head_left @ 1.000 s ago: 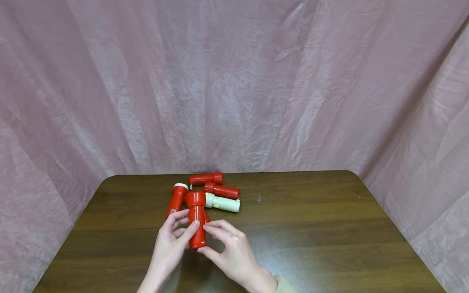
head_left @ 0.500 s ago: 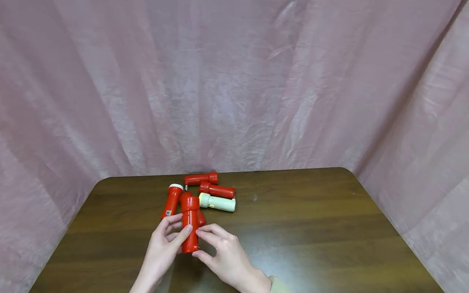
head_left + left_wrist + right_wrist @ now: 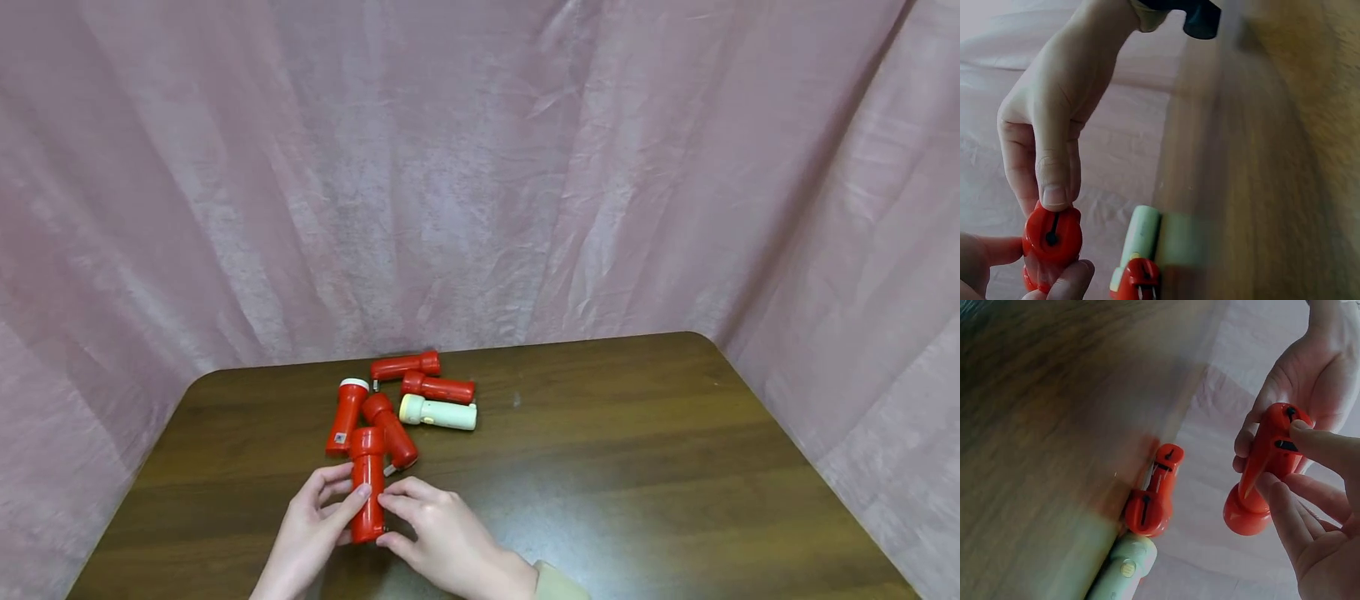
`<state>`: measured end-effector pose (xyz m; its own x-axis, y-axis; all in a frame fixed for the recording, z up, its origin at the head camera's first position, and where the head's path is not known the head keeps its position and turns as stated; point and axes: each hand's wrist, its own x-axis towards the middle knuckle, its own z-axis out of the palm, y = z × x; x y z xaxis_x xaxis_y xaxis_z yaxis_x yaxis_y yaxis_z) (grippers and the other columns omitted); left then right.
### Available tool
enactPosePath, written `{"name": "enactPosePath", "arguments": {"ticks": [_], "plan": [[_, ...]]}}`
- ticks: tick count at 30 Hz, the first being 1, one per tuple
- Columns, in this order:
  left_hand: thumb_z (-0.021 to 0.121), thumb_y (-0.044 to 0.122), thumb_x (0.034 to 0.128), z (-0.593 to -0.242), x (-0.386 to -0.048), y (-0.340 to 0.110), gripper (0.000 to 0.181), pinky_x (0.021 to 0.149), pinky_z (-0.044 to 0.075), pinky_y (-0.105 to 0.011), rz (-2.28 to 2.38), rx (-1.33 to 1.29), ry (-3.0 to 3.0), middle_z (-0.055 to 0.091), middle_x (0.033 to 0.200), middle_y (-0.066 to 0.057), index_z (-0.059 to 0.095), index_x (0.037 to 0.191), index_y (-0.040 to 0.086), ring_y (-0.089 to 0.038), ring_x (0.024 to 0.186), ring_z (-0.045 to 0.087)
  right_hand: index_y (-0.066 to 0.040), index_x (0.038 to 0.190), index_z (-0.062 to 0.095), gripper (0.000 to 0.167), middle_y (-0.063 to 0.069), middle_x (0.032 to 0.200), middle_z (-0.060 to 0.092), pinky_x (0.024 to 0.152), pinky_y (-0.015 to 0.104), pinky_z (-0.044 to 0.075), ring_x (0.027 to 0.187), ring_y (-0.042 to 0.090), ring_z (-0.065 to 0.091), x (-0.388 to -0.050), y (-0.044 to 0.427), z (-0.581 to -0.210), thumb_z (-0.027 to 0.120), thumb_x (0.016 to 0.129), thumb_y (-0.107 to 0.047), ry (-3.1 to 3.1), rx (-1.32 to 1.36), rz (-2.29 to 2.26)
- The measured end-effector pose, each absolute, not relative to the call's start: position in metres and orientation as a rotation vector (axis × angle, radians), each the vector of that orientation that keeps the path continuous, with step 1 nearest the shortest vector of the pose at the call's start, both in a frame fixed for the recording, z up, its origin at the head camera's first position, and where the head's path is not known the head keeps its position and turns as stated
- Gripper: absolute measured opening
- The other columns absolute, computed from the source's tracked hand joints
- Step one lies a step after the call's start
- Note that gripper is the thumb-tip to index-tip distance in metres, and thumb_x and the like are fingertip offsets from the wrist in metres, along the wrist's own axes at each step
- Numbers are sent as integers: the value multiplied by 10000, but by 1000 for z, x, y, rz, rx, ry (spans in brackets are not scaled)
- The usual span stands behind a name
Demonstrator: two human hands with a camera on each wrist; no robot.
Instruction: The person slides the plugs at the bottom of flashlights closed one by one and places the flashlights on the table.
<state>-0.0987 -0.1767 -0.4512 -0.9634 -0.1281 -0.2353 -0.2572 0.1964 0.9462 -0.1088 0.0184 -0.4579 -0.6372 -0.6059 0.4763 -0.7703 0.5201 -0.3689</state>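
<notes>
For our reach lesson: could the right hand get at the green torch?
Likely yes, if the right hand leaves the held red torch: only tabletop shows between it and the green torch.

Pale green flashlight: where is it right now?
In the head view, the pale green flashlight lies on the table, left of the picture's centre, just below a sideways red flashlight and right of the slanted red flashlight.
</notes>
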Motion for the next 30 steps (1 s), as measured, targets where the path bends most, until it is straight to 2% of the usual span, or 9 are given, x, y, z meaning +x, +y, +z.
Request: {"name": "enactPosePath", "arguments": {"ticks": [12, 20, 30], "plan": [[680, 164, 1020, -466, -97, -197, 491, 684, 651, -352, 1722, -406, 2386, 715, 1225, -201, 496, 1429, -37, -195, 944, 761, -125, 1211, 770, 310, -45, 1166, 740, 845, 67, 542, 982, -1, 719, -108, 3, -465, 800, 944, -280, -2536, 1277, 629], [701, 200, 1005, -472, -95, -208, 501, 652, 620, -325, 1597, -431, 2433, 730, 1198, -171, 529, 1417, -29, -140, 911, 727, -187, 1132, 777, 242, -91, 1084, 732, 768, 45, 515, 898, -46, 691, -105, -10, -466, 807, 932, -321, -2574, 1315, 486], [699, 233, 1012, -481, -95, -219, 524, 659, 632, -348, 1517, -431, 2450, 693, 1253, -246, 527, 1422, -46, -205, 970, 722, -231, 1040, 774, 183, -120, 970, 695, 669, 56, 478, 775, -55, 641, -104, -23, -467, 828, 906, -343, -2604, 1334, 398]]}}
